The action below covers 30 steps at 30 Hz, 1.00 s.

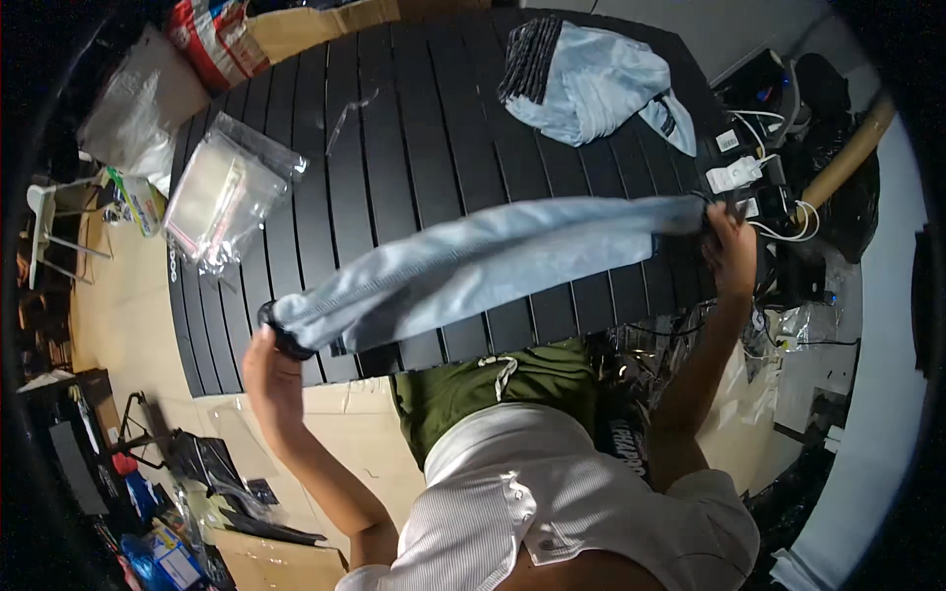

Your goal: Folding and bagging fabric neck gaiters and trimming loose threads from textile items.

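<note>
A long light blue cloth piece with dark ends [493,244] is stretched sideways above the near part of the black slatted table [414,128]. My left hand [271,379] is closed on its dark left end. At the right, my right hand [731,251] pinches the other dark end, higher and farther away. The cloth sags between the hands, with a fold hanging along its lower side. Beyond it, at the far right of the table, lies a pile of similar light blue cloth [601,84] with black ribbed edges stacked at its left.
Clear plastic bags [222,197] with pale contents lie on the table's left side. A thin clear strip [350,118] rests farther back. White cables and a power adapter [734,175] crowd the right edge, beside a cardboard tube [849,158]. A red and white bag [217,44] stands behind the far-left corner.
</note>
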Tool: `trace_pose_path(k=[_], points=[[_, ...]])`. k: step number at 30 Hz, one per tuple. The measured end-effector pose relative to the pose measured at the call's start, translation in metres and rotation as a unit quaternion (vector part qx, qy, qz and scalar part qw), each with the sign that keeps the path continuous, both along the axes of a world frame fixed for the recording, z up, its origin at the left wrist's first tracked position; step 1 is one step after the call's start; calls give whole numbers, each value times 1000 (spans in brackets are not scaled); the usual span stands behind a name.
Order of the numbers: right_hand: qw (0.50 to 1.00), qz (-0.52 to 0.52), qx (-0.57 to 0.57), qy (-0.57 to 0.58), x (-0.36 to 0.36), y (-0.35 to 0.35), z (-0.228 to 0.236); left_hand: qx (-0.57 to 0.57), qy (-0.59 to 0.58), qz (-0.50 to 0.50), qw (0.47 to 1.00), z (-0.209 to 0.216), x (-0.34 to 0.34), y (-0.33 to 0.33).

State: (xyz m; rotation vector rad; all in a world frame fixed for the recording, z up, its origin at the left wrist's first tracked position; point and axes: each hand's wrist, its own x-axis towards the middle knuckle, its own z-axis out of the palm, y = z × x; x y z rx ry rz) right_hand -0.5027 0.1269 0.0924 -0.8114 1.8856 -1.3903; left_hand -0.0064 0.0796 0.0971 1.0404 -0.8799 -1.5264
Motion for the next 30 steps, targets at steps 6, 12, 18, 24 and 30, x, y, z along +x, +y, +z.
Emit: trace_pose_path(k=[6, 12, 18, 24, 30], points=[[994, 24, 98, -30, -7, 26, -61, 214, 7, 46, 976, -90, 4, 14], [982, 99, 129, -96, 6, 24, -58, 208, -82, 37, 974, -71, -16, 4], [983, -138, 7, -117, 25, 18, -29, 120, 70, 46, 989, -36, -16, 15], [957, -37, 57, 281, -18, 0, -78, 225, 62, -30, 972, -80, -31, -2], [928, 21, 99, 360, 27, -3, -75, 218, 80, 10, 972, -89, -13, 15]])
